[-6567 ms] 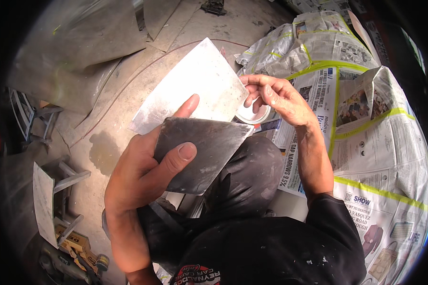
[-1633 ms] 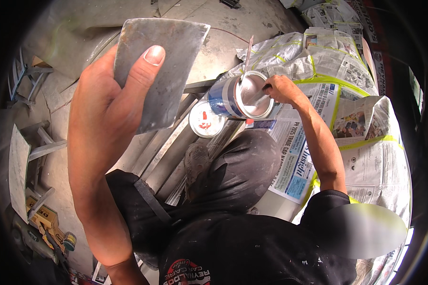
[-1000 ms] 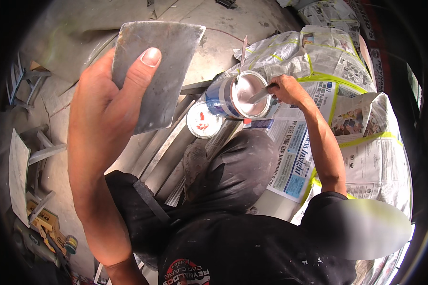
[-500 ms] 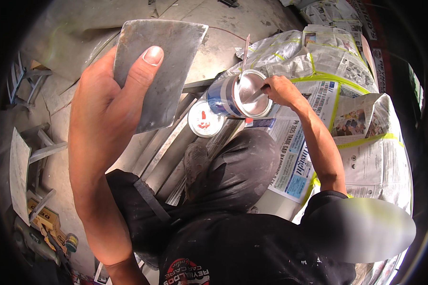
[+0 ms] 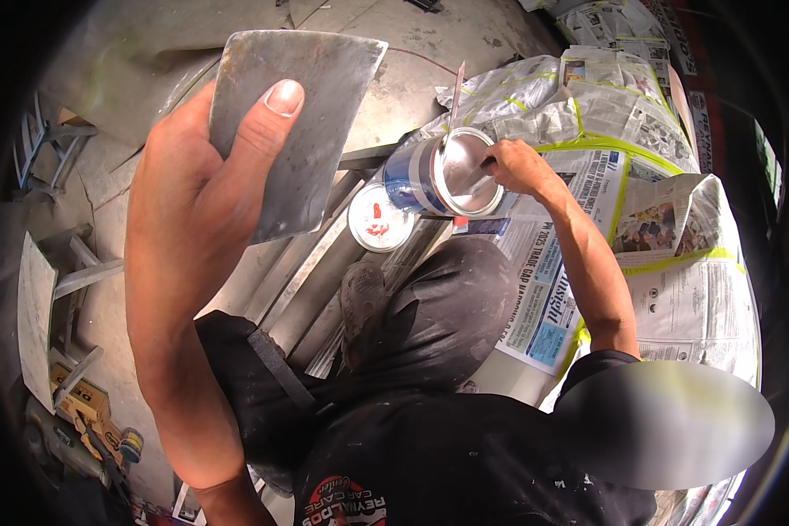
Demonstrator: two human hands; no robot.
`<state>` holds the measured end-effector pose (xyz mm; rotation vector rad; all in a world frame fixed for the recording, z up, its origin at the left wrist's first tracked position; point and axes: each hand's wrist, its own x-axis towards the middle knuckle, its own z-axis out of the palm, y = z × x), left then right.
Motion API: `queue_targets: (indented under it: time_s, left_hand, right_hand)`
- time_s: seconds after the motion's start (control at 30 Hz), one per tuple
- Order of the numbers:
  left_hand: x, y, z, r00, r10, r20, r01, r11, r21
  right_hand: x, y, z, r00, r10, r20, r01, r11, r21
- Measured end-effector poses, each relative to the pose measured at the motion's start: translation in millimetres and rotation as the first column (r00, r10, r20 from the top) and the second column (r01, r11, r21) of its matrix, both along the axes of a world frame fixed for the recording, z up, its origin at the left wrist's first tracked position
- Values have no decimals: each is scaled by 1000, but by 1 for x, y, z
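Note:
My left hand point(image 5: 193, 202) is closed on a flat grey mixing board point(image 5: 311, 114), with the thumb lying across its face. The board is held up, well above the floor, and its visible side looks bare. On the right, my right hand point(image 5: 519, 167) grips a putty knife point(image 5: 476, 184), whose blade reaches into the open mouth of a blue and white can point(image 5: 409, 178). Pale material coats the inside of the can, which appears tilted toward the right hand. A thin stick point(image 5: 458, 92) stands up out of the can. Shadow hides part of the knife handle.
A round white lid point(image 5: 380, 219) with red marks lies left of the can. Metal beams point(image 5: 302, 241) run beneath it. Newspaper sheets point(image 5: 579, 197) joined with yellow-green tape cover a large form at the right. A yellow box point(image 5: 83, 399) sits at the lower left.
The mixing board has risen very slightly in my left hand. My right hand keeps the putty knife in the can, with almost no shift.

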<state>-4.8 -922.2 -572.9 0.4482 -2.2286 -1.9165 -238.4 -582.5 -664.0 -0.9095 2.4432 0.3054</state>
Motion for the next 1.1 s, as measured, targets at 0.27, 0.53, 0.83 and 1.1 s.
queue_targets:
  time_s: [0.27, 0.53, 0.83, 1.1]
  left_hand:
    - [0, 1, 0, 1000, 3, 5, -3, 1000, 11]
    - [-1, 1, 1, 1000, -6, 1, 7, 1000, -18]
    - [-2, 2, 0, 1000, 4, -18, -3, 1000, 21]
    - [-3, 7, 0, 996, 82, -44, -80, 996, 38]
  right_hand:
    - [-2, 1, -6, 1000, -2, 4, 2, 1000, 4]
    - [-2, 1, -3, 1000, -3, 23, 3, 1000, 1]
    - [-3, -4, -3, 999, 9, 32, -11, 999, 48]
    - [-7, -11, -2, 998, 9, 70, -17, 993, 118]
